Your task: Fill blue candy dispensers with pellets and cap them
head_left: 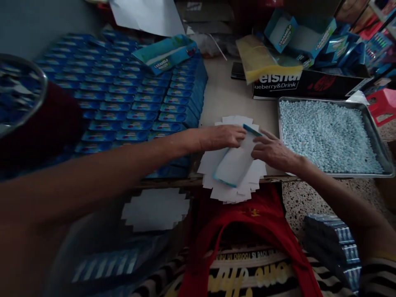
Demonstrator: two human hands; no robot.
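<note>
A cardboard display tray (237, 165), white inside with blue edges, lies tilted on a stack of flat white card blanks (216, 192) at the table's front edge. At its far end, my left hand (227, 137) has its fingers closed on the left side. My right hand (274, 150) grips the right side, its fingers bent around the far corner near the raised blue flap. The undersides of both hands' fingertips are hidden.
Rows of small blue packs (123, 97) fill the left, with a finished blue tray (167, 57) on top. Right stands a metal tray (331, 173) of pale blue candies, before a black carton (312, 84) of blue boxes. A dark red bucket (58, 111) is far left.
</note>
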